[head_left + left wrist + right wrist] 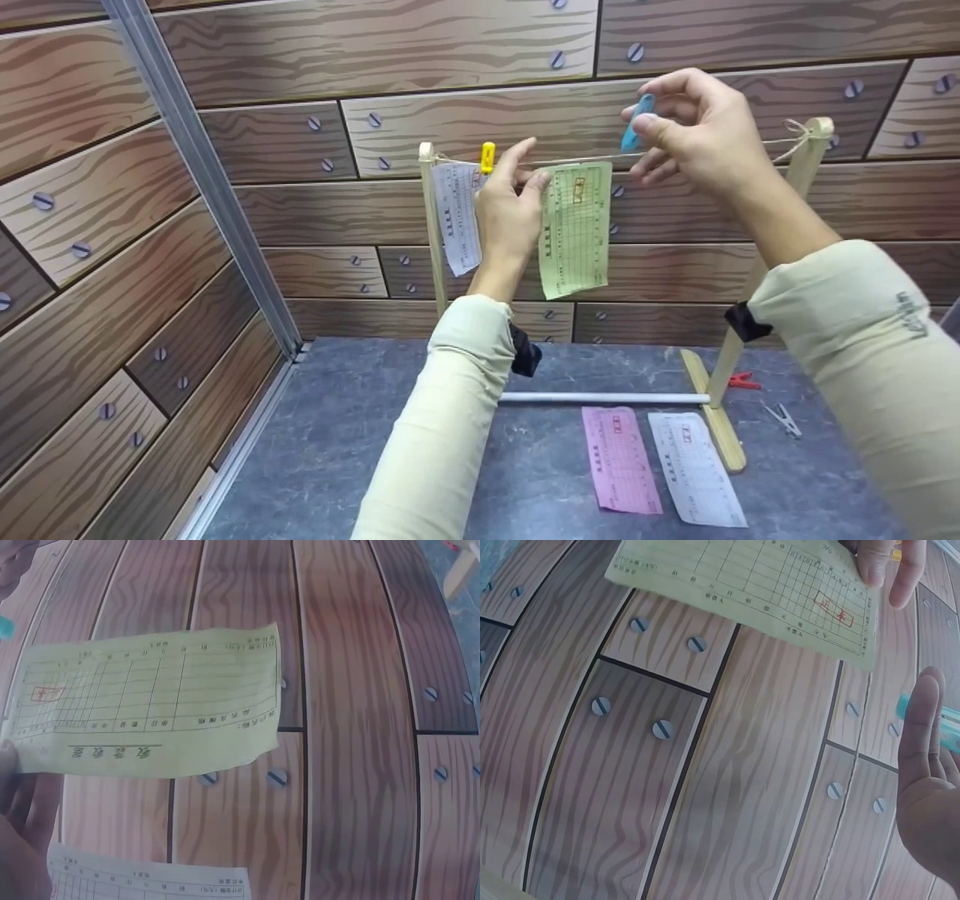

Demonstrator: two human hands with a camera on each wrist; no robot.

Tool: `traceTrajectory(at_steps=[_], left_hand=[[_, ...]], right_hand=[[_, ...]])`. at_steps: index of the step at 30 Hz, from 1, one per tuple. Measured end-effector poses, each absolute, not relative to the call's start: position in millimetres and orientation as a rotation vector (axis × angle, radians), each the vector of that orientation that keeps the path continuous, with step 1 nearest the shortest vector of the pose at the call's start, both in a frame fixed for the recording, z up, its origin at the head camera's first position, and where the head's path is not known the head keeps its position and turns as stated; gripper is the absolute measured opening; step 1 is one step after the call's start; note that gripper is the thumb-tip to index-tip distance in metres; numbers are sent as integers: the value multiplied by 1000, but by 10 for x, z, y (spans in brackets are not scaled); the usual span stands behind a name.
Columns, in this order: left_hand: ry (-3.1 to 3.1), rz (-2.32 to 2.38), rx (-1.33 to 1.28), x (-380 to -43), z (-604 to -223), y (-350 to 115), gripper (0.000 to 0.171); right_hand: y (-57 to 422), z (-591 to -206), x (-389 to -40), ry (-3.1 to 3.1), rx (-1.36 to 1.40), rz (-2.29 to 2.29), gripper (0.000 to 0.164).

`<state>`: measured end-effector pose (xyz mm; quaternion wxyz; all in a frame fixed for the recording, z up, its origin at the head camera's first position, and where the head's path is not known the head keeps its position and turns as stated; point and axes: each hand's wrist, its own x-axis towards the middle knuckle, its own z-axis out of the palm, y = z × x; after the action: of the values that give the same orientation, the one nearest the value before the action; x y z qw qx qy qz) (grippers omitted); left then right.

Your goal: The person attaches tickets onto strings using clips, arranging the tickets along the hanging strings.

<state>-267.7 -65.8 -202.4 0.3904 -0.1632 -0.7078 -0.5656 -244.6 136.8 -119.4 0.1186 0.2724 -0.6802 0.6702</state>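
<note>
My left hand (511,206) pinches the upper left corner of a green printed slip (576,232) between thumb and fingers, its top edge right at a thin string (570,160). To the right and a little higher, my right hand (709,131) holds a blue clothespin (637,124) between thumb and fingers, just above the string. A yellow clothespin (488,157) sits on the string to the left, over a white slip (457,217) that hangs there, partly hidden by my left hand. In the right wrist view the blue clothespin (949,727) points towards the green slip (780,596).
The string runs between two wooden posts (808,161), joined low down by a white bar (607,397). On the grey table (360,450) lie a pink slip (621,461), another white slip (696,469), a red clothespin (744,381) and a grey clothespin (784,420). Wood-patterned panels stand behind.
</note>
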Motion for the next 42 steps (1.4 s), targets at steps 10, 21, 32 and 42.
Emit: traceTrajectory(at_steps=[10, 21, 32, 42], left_hand=[[-1881, -1391, -318, -2695, -1933, -685, 18], [-2007, -1320, -221, -2676, -1907, -693, 11], [-1976, -1383, -294, -2677, -1898, -701, 4], [-2041, -1441, -334, -2654, -1912, -764, 6]], right_hand=[[1319, -1152, -2449, -2008, 802, 1969, 27], [1195, -1143, -2473, -2033, 820, 1924, 26], [1027, -1241, -2583, -2040, 775, 1637, 11], [881, -1325, -2686, -2017, 745, 1493, 13]])
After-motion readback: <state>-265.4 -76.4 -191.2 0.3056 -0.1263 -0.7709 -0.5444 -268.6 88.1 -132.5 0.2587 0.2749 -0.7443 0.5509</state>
